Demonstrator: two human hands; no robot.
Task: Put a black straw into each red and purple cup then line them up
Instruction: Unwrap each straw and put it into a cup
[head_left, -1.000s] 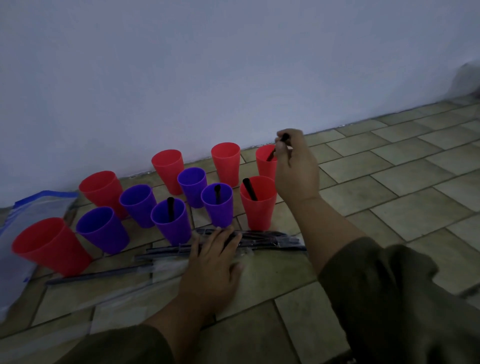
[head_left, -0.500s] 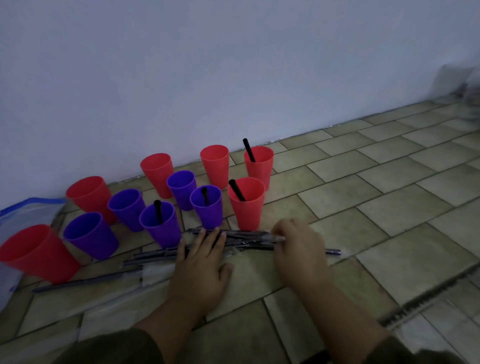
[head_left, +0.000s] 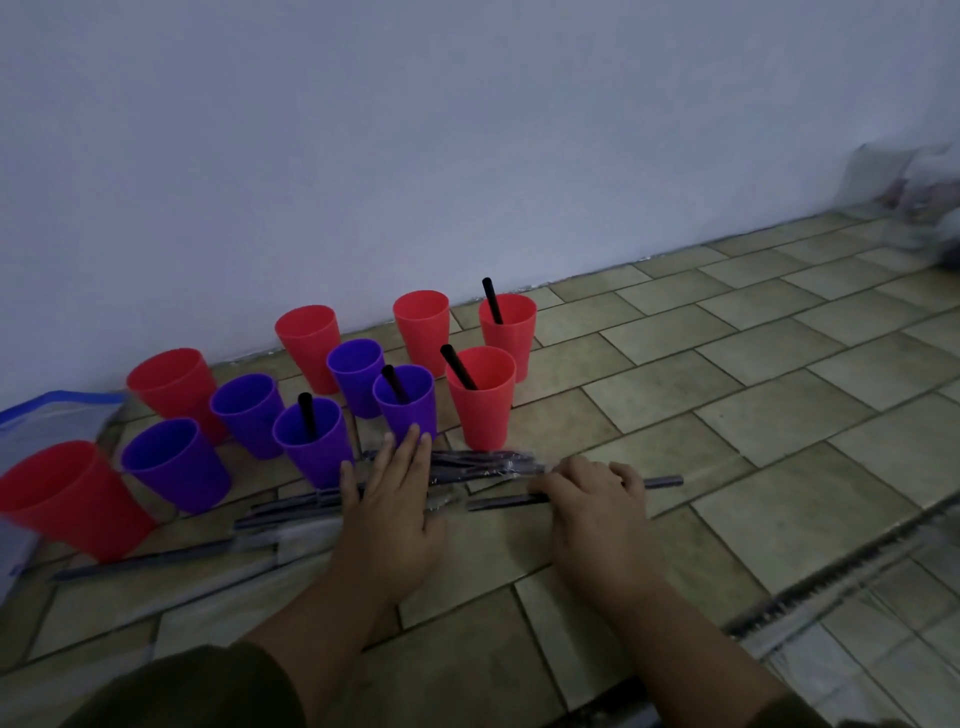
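**Bundle Pinned Flat, One Straw Gripped**

The bundle of wrapped straws (head_left: 483, 462) was laid on the tiled floor (head_left: 779, 415) at lower centre of the frame, just below the cups, presumably so that each straw could be reached without a stretch. The left hand (head_left: 395, 504) was spread flat on the bundle, fingers straight and slightly fanned. This pressure was judged to be meant to stop the bundle sliding while one piece was drawn out.

The right hand (head_left: 597, 499), just right of centre, was curled down over a single wrapped straw (head_left: 662, 481), whose end was seen beyond the knuckles to the right. Nothing else was held.

Black straws (head_left: 457, 366) were seen in four cups: two red cups (head_left: 480, 410) at the right of the cluster and two purple cups (head_left: 311, 447) nearer the bundle. Seven more cups, spread toward the left edge, were seen empty. No line had yet been formed.
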